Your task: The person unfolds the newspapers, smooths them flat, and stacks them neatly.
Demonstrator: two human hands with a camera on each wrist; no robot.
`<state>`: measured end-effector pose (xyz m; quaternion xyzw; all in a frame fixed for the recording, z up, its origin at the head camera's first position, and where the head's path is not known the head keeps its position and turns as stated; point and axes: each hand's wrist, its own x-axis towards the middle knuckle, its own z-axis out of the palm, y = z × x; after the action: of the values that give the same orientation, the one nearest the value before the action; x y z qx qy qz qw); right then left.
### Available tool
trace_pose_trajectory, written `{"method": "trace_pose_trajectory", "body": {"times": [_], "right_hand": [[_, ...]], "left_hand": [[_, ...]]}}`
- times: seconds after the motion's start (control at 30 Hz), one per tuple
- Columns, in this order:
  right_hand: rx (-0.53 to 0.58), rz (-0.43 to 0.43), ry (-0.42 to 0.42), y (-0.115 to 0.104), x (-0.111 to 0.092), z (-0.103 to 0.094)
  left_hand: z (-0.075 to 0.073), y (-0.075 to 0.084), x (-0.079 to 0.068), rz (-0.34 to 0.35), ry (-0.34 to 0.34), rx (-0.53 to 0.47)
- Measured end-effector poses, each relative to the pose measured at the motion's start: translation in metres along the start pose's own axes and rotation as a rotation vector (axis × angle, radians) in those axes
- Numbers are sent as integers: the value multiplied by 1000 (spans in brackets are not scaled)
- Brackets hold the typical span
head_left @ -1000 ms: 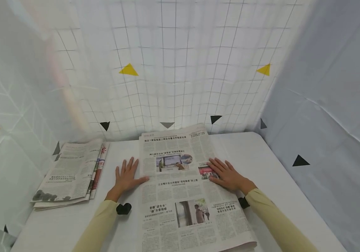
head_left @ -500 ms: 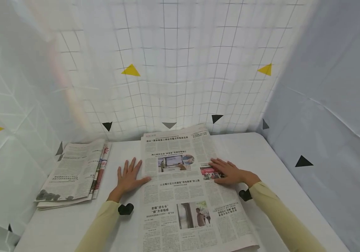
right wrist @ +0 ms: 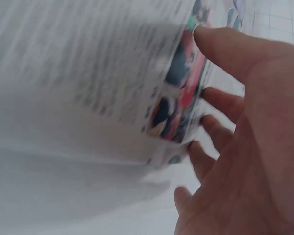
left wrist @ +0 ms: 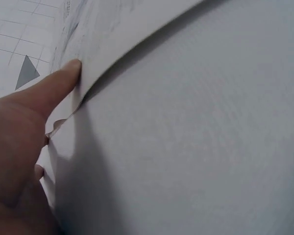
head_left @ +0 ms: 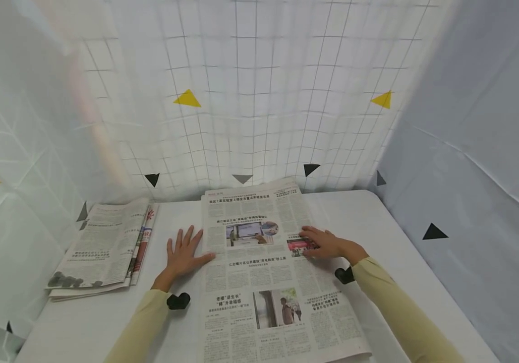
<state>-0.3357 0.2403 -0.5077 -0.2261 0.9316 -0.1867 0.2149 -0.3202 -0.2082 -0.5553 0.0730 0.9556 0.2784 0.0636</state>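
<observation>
A folded newspaper (head_left: 259, 275) lies lengthwise in front of me, its printed side up. My left hand (head_left: 184, 258) is spread flat beside its left edge, with the thumb touching that edge; in the left wrist view the thumb (left wrist: 63, 81) presses on the paper's margin. On the right side my right hand (head_left: 329, 245) rests with its fingertips on the newspaper, over a small red photo (head_left: 296, 246). The right wrist view shows these fingers (right wrist: 220, 132) bent slightly and spread apart, touching the page near the photo without gripping it.
A stack of folded newspapers (head_left: 100, 247) lies at the left of the white table (head_left: 404, 282). Grid-patterned white sheeting (head_left: 259, 101) hangs behind the table, and a grey-white sheet (head_left: 477, 166) stands along its right side. A dark wrist camera (head_left: 178, 301) sits by each forearm.
My right hand has drawn its fingers in a little and shifted slightly on the page. The left hand and the newspaper stay in place.
</observation>
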Motion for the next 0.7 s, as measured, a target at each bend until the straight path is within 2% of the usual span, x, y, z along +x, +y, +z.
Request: {"method": "trace_pose_trajectory", "body": {"times": [0.23,0.47,0.7], "right_hand": [[43,25,1,-8,3,-2],[53,53,13,-12,5,2],[29,40,31,-14,4,1]], "left_hand": [[-2,4,-2,9,-25,-80],[0,8,-3,28,-40,-102],[0,8,0,37,-16,-140]]}}
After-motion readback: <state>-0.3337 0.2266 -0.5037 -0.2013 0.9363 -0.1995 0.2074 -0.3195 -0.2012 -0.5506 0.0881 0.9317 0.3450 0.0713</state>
